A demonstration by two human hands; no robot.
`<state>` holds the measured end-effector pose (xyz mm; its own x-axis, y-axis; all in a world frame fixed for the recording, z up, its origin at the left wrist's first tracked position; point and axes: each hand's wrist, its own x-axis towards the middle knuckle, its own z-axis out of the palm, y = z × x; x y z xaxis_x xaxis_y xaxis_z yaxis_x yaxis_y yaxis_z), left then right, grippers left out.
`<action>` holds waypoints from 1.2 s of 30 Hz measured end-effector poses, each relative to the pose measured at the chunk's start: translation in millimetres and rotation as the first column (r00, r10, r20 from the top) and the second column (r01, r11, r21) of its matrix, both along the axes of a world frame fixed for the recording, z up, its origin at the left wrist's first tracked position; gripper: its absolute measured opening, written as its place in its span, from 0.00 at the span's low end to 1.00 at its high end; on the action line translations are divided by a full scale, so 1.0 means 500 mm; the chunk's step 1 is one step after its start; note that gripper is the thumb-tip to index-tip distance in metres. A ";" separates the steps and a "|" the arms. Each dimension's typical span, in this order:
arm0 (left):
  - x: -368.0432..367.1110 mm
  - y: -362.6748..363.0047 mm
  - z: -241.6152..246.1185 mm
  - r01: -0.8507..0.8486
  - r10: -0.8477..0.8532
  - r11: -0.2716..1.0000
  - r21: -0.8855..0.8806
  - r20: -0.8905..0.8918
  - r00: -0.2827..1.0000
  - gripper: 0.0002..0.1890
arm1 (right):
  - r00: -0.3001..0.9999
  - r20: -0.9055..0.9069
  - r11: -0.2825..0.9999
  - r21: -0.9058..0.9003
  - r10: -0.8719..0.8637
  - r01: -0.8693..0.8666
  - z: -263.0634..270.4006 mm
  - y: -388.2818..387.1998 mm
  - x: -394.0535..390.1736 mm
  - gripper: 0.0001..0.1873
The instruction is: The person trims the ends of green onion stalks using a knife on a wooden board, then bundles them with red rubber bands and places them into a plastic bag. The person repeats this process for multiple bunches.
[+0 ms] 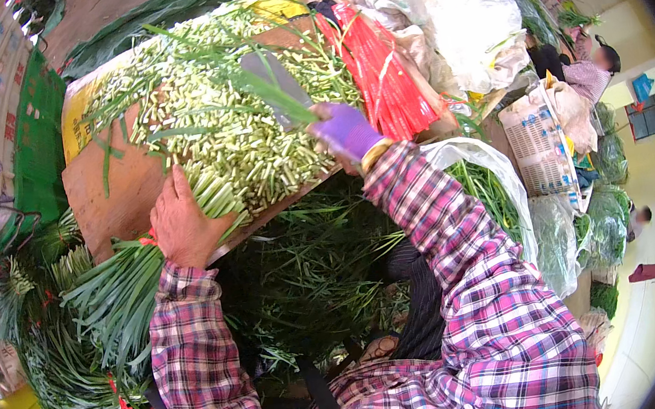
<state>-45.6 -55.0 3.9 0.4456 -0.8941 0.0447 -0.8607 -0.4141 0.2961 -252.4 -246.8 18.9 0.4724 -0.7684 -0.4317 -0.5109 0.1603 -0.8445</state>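
Observation:
My bare left hand [185, 222] lies over a bundle of garlic chives [123, 285] and holds it at the board's near edge. Red tape [149, 237] binds the bundle. Its pale stalk ends point up and right, and the green leaves hang toward me. My right hand [349, 131], in a purple glove, grips a knife whose wide grey blade [272, 79] points away from me; the handle is hidden in the fist. A blurred green leaf [277, 97] crosses the blade near the fingers. Many cut stalk pieces [235, 148] cover the brown board [111, 188].
Red tape strips [379, 75] lie at the board's right. Beyond are white plastic bags [474, 27] and a plastic crate [538, 148]. Tied chive bundles [76, 358] are stacked at left beside a green crate [35, 148]. Loose leaves [311, 268] lie below. A person [583, 66] sits far right.

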 end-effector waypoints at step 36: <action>-0.170 -0.166 0.066 -0.671 -0.425 0.741 -0.030 -0.794 -0.435 0.14 | 0.943 -0.260 0.174 -0.958 -0.207 -0.226 0.082 -0.163 -0.305 0.13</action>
<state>-130.5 -138.0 37.0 0.4331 -0.8287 -0.3545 0.8298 0.2130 0.5157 -404.8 -328.2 59.6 0.5141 -0.6475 0.5625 -0.7241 -0.6792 -0.1199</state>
